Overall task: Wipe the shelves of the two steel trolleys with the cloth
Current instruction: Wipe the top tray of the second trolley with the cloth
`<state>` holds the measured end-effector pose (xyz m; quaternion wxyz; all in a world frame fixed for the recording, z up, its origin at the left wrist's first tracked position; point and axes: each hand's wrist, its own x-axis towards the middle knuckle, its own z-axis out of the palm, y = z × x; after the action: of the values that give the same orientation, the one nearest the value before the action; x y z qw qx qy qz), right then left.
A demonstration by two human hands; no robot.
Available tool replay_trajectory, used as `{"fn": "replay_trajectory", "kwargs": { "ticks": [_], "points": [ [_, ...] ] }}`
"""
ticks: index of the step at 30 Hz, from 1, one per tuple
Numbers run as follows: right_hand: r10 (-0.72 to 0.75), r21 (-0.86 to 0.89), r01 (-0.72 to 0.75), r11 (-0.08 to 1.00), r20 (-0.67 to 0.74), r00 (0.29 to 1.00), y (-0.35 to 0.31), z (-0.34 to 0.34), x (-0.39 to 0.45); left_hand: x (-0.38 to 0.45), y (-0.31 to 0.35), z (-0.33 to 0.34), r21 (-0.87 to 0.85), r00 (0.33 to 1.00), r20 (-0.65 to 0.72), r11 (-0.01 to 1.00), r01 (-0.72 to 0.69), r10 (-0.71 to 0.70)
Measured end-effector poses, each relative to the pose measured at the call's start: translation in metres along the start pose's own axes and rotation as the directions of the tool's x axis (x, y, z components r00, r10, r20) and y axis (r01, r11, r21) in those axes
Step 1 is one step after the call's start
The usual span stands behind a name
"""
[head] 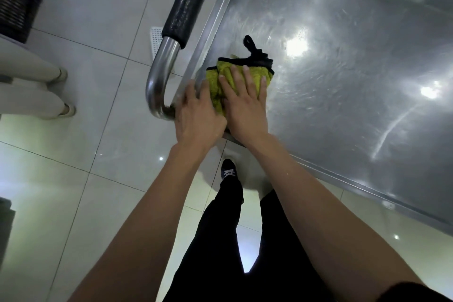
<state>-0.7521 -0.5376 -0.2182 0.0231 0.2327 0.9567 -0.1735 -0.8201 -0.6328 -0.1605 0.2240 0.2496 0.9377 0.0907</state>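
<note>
Head view: my right hand point(241, 103), fingers flat, presses the soft, limp yellow-green microfibre cloth point(215, 83) onto the steel trolley shelf point(343, 61) corner; left hand point(198, 115) flat beside; palm-press, I judge.

Single head-worn view, wide-angle, looking steeply down from above the person's own arms. The camera faces forward and down over the near left corner of the trolley point(343, 61), close enough that both forearms fill the lower frame. The floor point(81, 144) occupies the left half and the shelf the upper right. Straight edges bow towards the frame borders.
</note>
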Motion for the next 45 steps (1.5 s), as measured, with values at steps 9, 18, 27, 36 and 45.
{"fn": "replay_trajectory", "kwargs": {
  "ticks": [9,18,27,36,45],
  "points": [
    [-0.018,-0.043,0.018,0.999,0.007,1.0,-0.021,0.006,0.016,-0.027,-0.032,0.005,-0.16,0.995,-0.096,0.987,-0.021,0.006],
    [-0.047,-0.01,0.047,0.999,0.009,0.999,0.003,0.004,-0.001,-0.02,-0.018,0.01,0.043,0.989,-0.069,0.991,-0.124,0.127],
    [0.231,0.04,-0.23,0.972,-0.031,0.972,0.108,-0.027,-0.093,-0.033,0.083,0.05,0.1,0.933,0.029,0.928,-0.36,0.359],
    [0.452,0.053,-0.45,0.891,-0.045,0.891,0.261,-0.066,-0.222,-0.073,0.189,0.107,0.218,0.886,0.18,0.861,-0.459,0.427],
    [0.456,0.057,-0.454,0.889,-0.034,0.889,0.316,-0.08,-0.281,-0.1,0.24,0.13,0.342,0.85,0.301,0.783,-0.519,0.432]
  ]
}}
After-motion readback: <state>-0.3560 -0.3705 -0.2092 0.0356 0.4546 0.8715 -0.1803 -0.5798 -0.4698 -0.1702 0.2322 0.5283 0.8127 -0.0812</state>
